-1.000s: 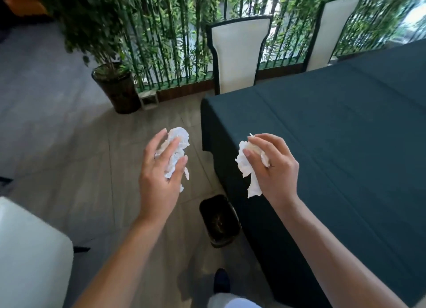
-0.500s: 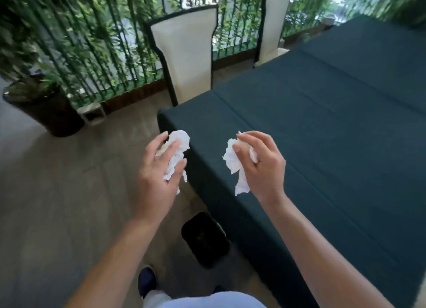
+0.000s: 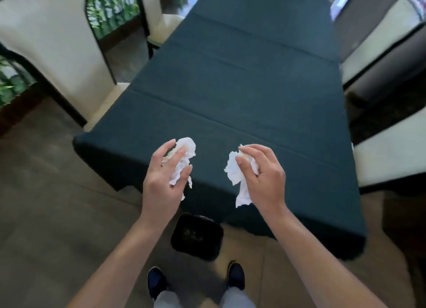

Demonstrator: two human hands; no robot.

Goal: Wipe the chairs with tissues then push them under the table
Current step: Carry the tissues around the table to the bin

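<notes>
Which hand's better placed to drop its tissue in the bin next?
Left, marginally. The left hand holds its tissue closer to being above the black bin on the floor by the table. The right hand with its tissue is over the tabletop, farther across.

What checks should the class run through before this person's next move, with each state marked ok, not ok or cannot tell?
1. Left hand holds a crumpled tissue: ok.
2. Right hand holds a second tissue: ok.
3. Black bin stands on the floor below the hands, open at the top: ok.
4. Left-side chair seat tucked under the table: ok.
5. Right-side chairs fully pushed in: cannot tell.
6. Chairs wiped clean: cannot tell.
</notes>
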